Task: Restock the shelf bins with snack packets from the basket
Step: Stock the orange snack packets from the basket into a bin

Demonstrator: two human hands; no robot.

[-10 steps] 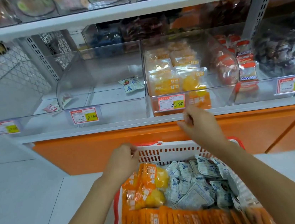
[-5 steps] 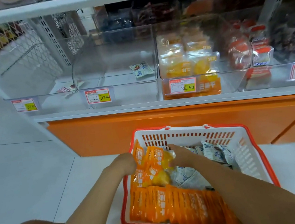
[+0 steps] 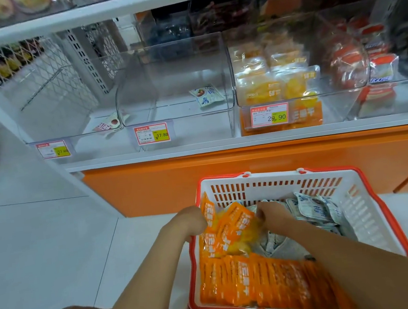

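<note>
A loose bunch of orange packets (image 3: 235, 227) is held at the 10 o'clock corner of the basket (image 3: 359, 212). The left hand (image 3: 188, 223) is curled round its outer edge, and the right hand (image 3: 273, 214) is clamped on its inner edge, thumb on top. The packets are judged light, soft and slippery, so they are best squeezed across their flat middles from both sides. The matching bin (image 3: 340, 101) is seen at 1 o'clock.

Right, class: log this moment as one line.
stage: pick | left hand, right hand: holding orange plastic snack packets | in white red-rimmed plastic basket
</note>
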